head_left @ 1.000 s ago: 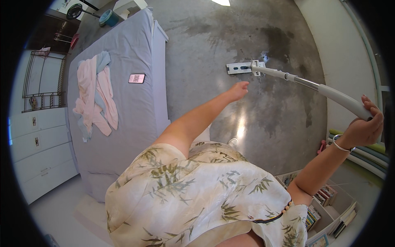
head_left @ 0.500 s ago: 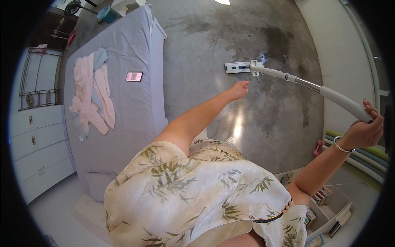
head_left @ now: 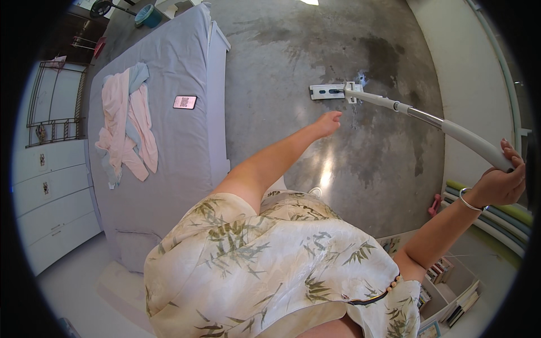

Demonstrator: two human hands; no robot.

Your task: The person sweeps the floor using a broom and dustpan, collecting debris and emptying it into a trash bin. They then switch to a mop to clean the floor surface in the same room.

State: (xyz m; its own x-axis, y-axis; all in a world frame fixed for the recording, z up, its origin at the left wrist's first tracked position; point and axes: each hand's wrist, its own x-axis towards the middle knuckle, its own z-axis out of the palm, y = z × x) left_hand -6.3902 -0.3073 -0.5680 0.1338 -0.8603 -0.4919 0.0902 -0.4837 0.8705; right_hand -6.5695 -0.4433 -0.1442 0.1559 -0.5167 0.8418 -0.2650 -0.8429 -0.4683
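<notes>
My right hand [head_left: 503, 177], with a silver bangle at its wrist, is wrapped round the grip end of a flat mop [head_left: 431, 118] at the far right. Its white and metal pole slopes leftward to a white flat head [head_left: 327, 92] resting on the grey concrete floor [head_left: 315, 186]. Dark wet-looking patches [head_left: 389, 50] spread around and beyond the head. My left hand [head_left: 328, 123] hangs in the air just below the mop head, apart from it. Its fingers are curled together, and nothing shows in them.
On the left stands a bed [head_left: 169, 152] with a grey sheet, holding pink and blue clothes [head_left: 121, 112] and a phone [head_left: 185, 102]. A teal bin [head_left: 147, 17] is beyond it. Rolled mats [head_left: 490, 211], a pink dumbbell [head_left: 434, 205] and bookshelves [head_left: 445, 281] line the right.
The whole view has shifted very slightly. Both hands keep their poses, and the mop stays almost where it was.
</notes>
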